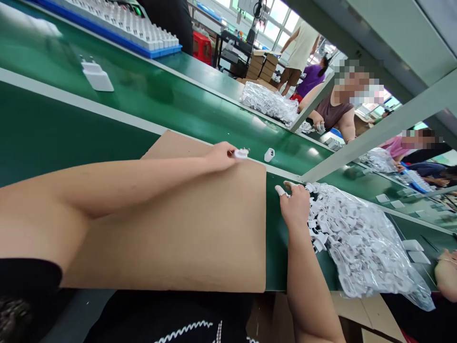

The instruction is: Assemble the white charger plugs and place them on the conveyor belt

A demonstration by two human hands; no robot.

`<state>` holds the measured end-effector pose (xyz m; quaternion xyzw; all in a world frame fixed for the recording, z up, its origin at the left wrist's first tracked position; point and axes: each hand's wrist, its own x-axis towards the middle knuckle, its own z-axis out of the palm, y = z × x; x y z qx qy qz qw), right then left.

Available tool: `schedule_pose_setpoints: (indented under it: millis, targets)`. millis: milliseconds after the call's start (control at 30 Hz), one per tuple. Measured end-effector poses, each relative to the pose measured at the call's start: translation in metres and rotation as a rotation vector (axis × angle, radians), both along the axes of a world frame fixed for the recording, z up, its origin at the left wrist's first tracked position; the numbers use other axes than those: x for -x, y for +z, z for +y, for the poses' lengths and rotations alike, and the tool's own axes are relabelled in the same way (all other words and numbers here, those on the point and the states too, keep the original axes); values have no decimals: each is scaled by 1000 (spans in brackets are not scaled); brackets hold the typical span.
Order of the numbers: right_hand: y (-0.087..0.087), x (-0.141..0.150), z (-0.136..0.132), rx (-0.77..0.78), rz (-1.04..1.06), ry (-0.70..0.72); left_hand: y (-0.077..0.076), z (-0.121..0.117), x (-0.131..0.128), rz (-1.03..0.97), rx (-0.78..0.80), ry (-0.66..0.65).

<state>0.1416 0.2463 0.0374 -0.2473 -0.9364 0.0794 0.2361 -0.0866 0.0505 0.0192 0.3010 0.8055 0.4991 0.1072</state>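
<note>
The left hand (222, 156) has its grip closed on a white plug adapter (241, 153), near the far edge of the cardboard sheet (214, 228). For good handling, I think it is better to press only the smooth body and to leave the pins free. The right hand (297, 205) has its grip open, beside the plastic bag of white parts (364, 238). The sheet lies on a green bench (276, 267); farther are co-workers (334, 113), a red stool (202, 47) and bright windows (272, 31).

Head-worn view, forward and down.
</note>
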Motion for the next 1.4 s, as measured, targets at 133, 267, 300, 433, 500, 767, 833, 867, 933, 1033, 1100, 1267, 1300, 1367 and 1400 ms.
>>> schedule_pose_setpoints:
  millis: [133,267,300,433,500,767,833,867,933,1033,1100,1267,1300,1367,1400]
  targets:
    - [-9,-1,22,12,-179,-120,-1,17,52,112,190,180]
    - [-20,1,30,165,40,21,7,28,58,89,350,429]
    - [-21,3,29,197,128,60,11,33,53,142,337,507]
    - [-18,11,18,543,391,154,20,68,25,411,174,363]
    - [-14,15,8,833,456,162,19,91,14,399,198,153]
    - [-4,10,-13,1291,445,155,14,119,1,150,217,49]
    - [-3,10,-14,1234,503,179,13,97,-11,179,164,-68]
    - [-2,10,-15,1172,531,188,12,82,-21,185,128,-141]
    - [-1,9,-18,991,555,209,10,49,-46,178,61,-281]
    - [1,4,-27,668,473,320,8,3,-83,157,43,-391]
    - [3,1,-35,494,355,445,5,-16,-99,115,17,-427]
    - [4,-2,-60,227,227,585,-8,-26,-104,71,-104,-403]
    - [4,-1,-64,192,231,584,-11,-25,-102,81,-98,-409]
    - [5,1,-68,133,214,589,-13,-24,-99,82,-94,-433]
    - [5,1,-69,112,198,594,-13,-23,-99,76,-95,-441]
